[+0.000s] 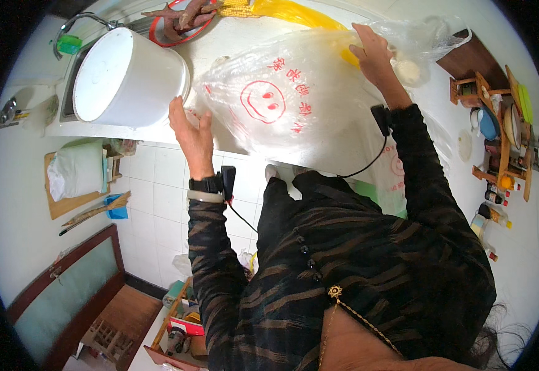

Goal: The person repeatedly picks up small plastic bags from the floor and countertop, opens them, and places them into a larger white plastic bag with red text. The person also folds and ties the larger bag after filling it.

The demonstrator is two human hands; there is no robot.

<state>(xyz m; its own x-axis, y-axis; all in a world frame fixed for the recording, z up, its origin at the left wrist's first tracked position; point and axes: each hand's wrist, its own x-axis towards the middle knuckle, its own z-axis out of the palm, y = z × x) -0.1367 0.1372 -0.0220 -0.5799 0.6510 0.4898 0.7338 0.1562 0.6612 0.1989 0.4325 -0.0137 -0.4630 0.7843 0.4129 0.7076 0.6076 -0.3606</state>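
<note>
A large clear plastic bag [319, 93] with a red smiley face and red printing lies spread over the white counter. My right hand [377, 55] grips its upper right part, fingers bent over the gathered plastic. At the bag's left end is my left hand [193, 136], thumb and forefinger apart beside a white bucket [152, 77]. The bucket leans on its side, pale round end toward the left. Past my right hand, crumpled clear plastic [427, 40] lies around a pale round lump [406, 69].
Sweet potatoes [186, 18] fill a red-rimmed dish at the back, beside corn [237, 8] and a yellow bag [294, 13]. A faucet [81, 21] stands behind the bucket. Wooden racks [498, 123] and bottles [495, 213] are at right. The counter's front edge [238, 151] runs before me.
</note>
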